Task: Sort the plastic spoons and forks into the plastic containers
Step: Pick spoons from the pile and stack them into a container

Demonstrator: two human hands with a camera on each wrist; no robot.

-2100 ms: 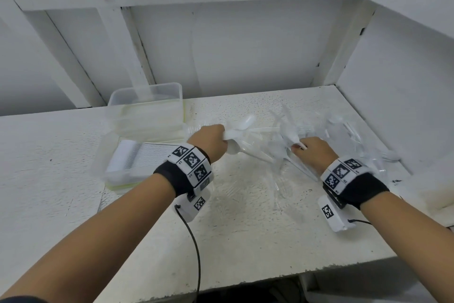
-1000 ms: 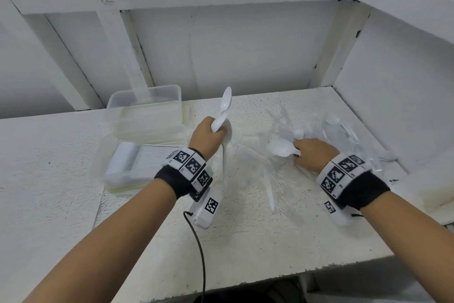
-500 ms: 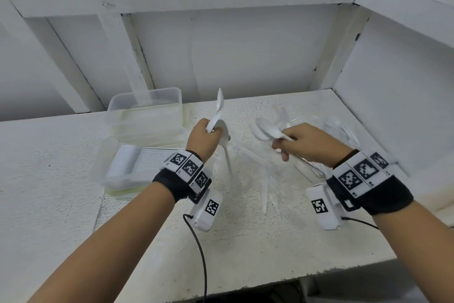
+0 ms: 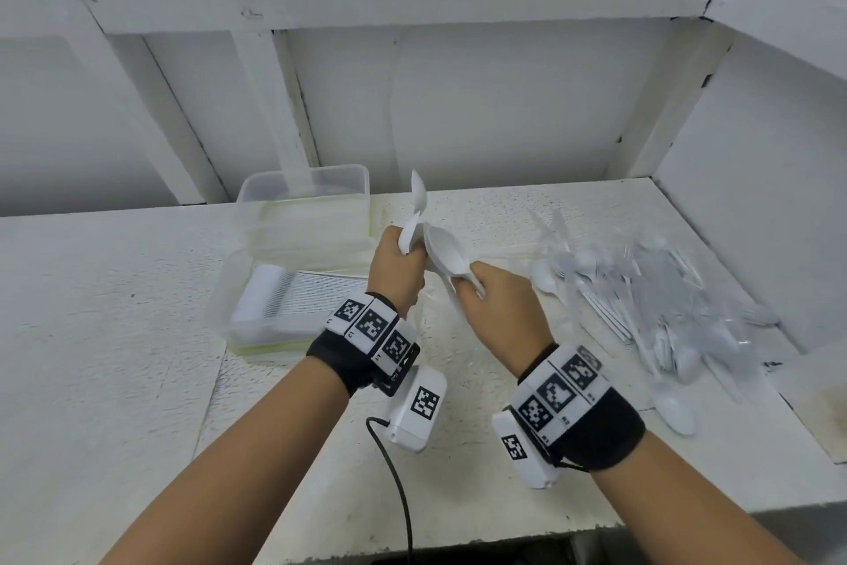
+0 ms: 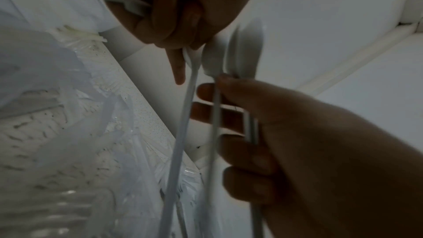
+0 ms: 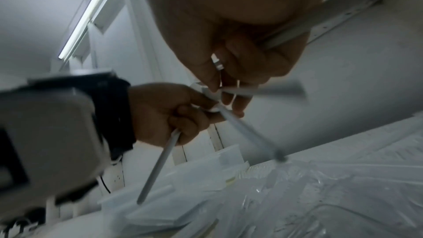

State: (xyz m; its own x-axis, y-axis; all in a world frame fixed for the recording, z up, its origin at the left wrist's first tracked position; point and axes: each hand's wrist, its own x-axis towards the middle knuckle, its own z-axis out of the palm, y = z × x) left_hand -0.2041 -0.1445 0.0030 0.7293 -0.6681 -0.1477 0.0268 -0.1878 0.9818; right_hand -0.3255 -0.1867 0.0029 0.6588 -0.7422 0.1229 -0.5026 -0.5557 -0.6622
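My left hand [image 4: 403,255] is raised above the table and grips a few white plastic spoons [image 4: 418,198] by their handles, bowls up. My right hand [image 4: 463,285] pinches another white spoon [image 4: 444,255] and holds its bowl against the left hand's bunch. In the left wrist view the left hand [image 5: 228,111] curls round the handles under the spoon bowls [image 5: 243,52], with the right hand [image 5: 183,24] above. In the right wrist view the right hand [image 6: 228,71] meets the left hand [image 6: 174,113]. A loose pile of plastic cutlery [image 4: 641,289] lies on the table at the right.
A clear plastic container [image 4: 302,202] stands at the back left of the white table [image 4: 114,335]. In front of it another container [image 4: 275,308] holds stacked white cutlery. Walls close in behind and on the right. A black cable [image 4: 394,486] hangs from the left wrist.
My right hand lifted spoons from the pile and moved left to meet my left hand. My left hand rose off the table with its spoons and stayed up.
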